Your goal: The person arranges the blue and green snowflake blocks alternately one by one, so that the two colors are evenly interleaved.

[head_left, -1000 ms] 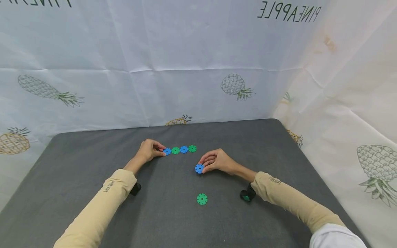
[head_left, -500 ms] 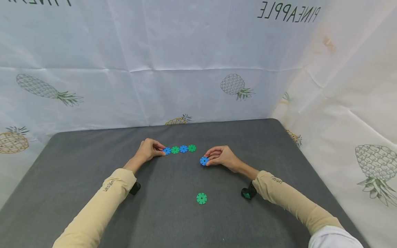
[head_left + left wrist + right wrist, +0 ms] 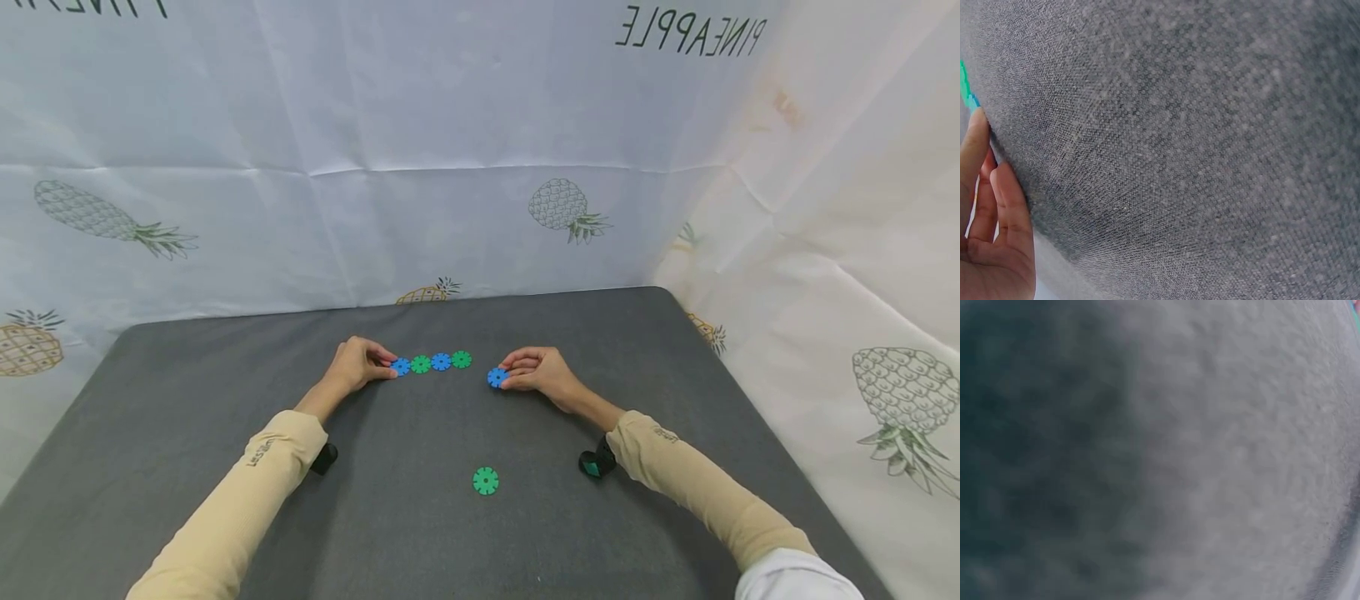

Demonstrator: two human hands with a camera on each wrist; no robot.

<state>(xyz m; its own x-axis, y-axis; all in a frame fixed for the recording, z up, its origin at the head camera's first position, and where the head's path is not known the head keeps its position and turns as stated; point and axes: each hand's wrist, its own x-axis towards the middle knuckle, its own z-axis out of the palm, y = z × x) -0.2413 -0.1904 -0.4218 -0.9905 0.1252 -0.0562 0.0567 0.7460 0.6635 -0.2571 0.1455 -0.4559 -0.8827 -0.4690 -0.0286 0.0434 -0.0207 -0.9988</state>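
Observation:
A row of notched plastic discs, alternating blue and green, lies across the far middle of the table. My left hand (image 3: 356, 364) pinches the blue disc (image 3: 401, 367) at the row's left end between thumb and fingers. Beside it come a green disc (image 3: 421, 364), a second blue disc (image 3: 441, 361) and, at the right end, another green disc (image 3: 461, 359). To the right of the row, a gap away, my right hand (image 3: 542, 373) pinches a loose blue disc (image 3: 497, 377) by its right edge. In the left wrist view the thumb (image 3: 975, 134) covers most of the held disc.
One separate green disc (image 3: 485, 481) lies nearer the front of the grey cloth-covered table (image 3: 405, 517). Behind the table hangs a white curtain (image 3: 450, 225) printed with pineapples, and it continues along the right side. Dark cameras sit under both wrists.
My right hand has carried its blue disc away from me and slightly right, level with the row's height on the table. The left hand and the row have stayed in place.

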